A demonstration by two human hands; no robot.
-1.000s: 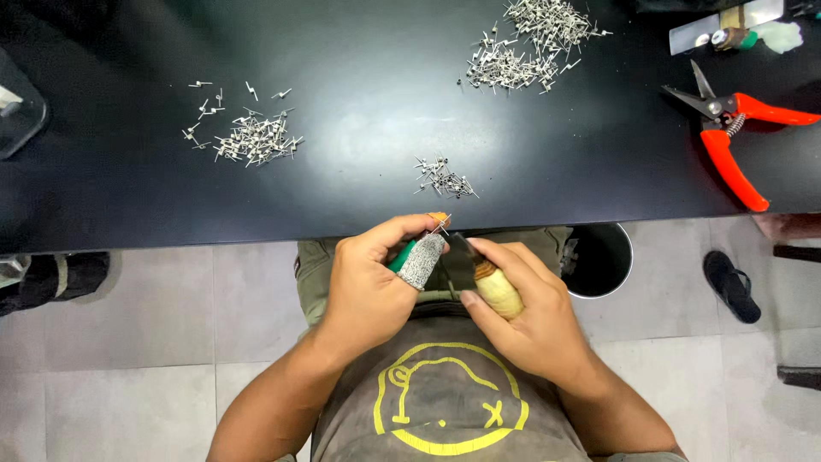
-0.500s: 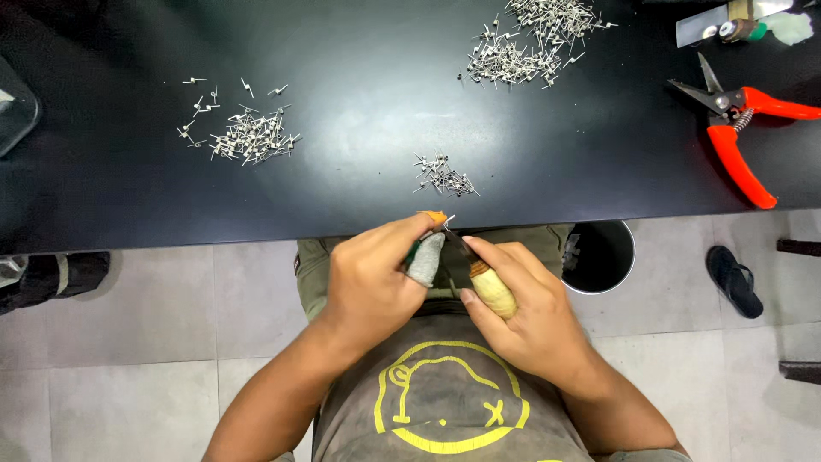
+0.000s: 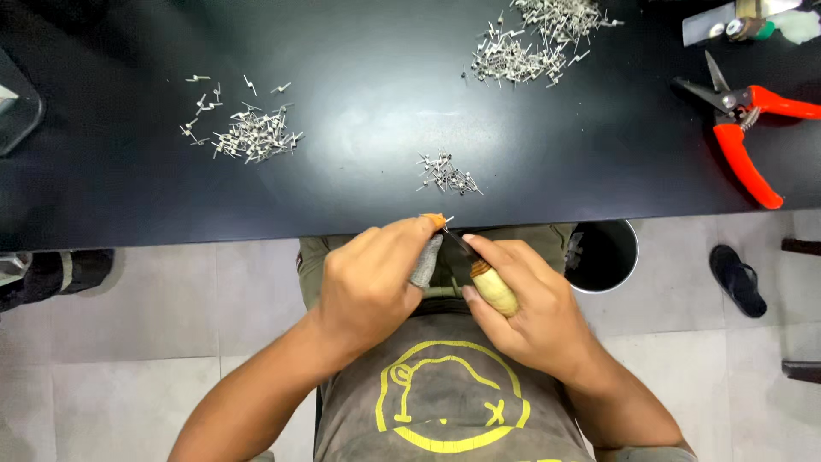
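My left hand (image 3: 372, 278) and my right hand (image 3: 526, 308) meet over my lap, just below the front edge of the black table (image 3: 359, 171). A small metal pin (image 3: 446, 221) is pinched at the left fingertips, which wear an orange tip and a grey finger sleeve (image 3: 425, 263). In my right hand is a small knife with a pale wooden handle (image 3: 494, 289); its dark blade (image 3: 462, 246) points up toward the pin. A little pile of metal pins (image 3: 446, 174) lies on the table right above my hands.
Two more pin heaps lie on the table, one at the left (image 3: 248, 137) and a larger one at the top (image 3: 534, 38). Red-handled cutters (image 3: 742, 137) rest at the right. A black bin (image 3: 603, 255) and a sandal (image 3: 737, 278) sit on the tiled floor.
Both hands stay together at the table edge with only slight finger shifts. A green bit seen near the left thumb a second ago is hidden now.
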